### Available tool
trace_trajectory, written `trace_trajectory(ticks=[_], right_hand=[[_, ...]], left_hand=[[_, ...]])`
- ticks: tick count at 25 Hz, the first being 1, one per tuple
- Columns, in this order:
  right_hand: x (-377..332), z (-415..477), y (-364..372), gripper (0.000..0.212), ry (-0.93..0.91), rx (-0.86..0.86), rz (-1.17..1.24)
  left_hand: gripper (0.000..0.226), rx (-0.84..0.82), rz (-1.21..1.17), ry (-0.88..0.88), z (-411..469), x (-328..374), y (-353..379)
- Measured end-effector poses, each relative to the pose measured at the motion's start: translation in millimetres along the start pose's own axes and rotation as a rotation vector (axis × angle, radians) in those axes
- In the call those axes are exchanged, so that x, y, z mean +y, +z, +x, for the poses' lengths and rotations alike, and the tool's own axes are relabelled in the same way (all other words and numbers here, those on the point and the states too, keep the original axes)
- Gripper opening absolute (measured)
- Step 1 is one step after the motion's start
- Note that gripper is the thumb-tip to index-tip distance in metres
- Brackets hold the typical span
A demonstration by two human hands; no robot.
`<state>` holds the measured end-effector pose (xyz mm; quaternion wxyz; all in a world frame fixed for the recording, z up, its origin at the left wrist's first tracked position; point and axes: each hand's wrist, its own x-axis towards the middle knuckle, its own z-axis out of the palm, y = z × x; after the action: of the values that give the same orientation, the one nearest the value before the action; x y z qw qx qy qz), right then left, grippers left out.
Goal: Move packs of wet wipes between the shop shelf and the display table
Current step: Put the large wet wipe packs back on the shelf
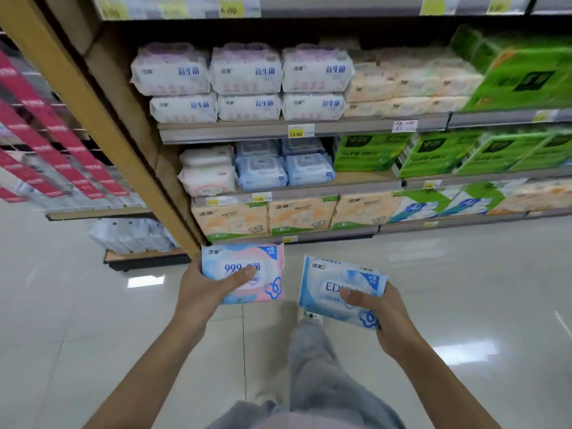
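Fingers (243,277) first. The left hand (202,294) has its thumb flat across the face of a pink-and-blue pack (247,261), and the other fingers look to be tucked underneath, so it's a solid pinch. The right hand (382,315) does the same to a blue pack (337,289), thumb on top and the rest wrapped round the far edge. Both packs are up in the air, near each other but not touching. The pink one is at about 7 o'clock in the view and the blue one at 5 o'clock.

What could go wrong, just guessing: these look like soft, slick film packs held from one side, so either could slide out if the grip loosens on the reach. Both hands are full, so there's no spare one to steady a stack. Shoving a pack into a loaded row could also knock its neighbours off the edge.

As for the surroundings, the shelf (278,193) sits at 12 o'clock from the hands. Pink-white wipes (207,178) and blue wipes (284,168) are stacked there side by side, so room looks tight. Green tissue packs (433,153) fill 1 to 2 o'clock. A wooden end panel (93,103) runs up at 10 o'clock, with red hanging strips (46,134) past it. The person's leg (312,366) and a shiny floor (464,289) are below. No display surface is in view.
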<state>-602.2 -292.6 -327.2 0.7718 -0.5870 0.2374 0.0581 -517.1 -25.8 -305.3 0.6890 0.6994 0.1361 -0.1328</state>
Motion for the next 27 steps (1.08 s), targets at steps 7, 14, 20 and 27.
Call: trace_trajectory(ticks=[7,14,20,27], right_hand=[[-136,159,-4,0.09,-0.108,-0.101,-0.013],[-318,277,74,0.048,-0.446,-0.277,-0.057],[-386,332,200,0.047,-0.61,-0.422,-0.019],[-382,367,296,0.054,-0.797,-0.243,-0.188]], left_hand=[[0.057,0.034,-0.125,0.026,121,68,69],[0.062,0.141,-0.277,0.079,175,126,94],[0.066,0.233,-0.304,0.1,205,151,68],[0.059,0.254,-0.317,0.127,228,183,24]])
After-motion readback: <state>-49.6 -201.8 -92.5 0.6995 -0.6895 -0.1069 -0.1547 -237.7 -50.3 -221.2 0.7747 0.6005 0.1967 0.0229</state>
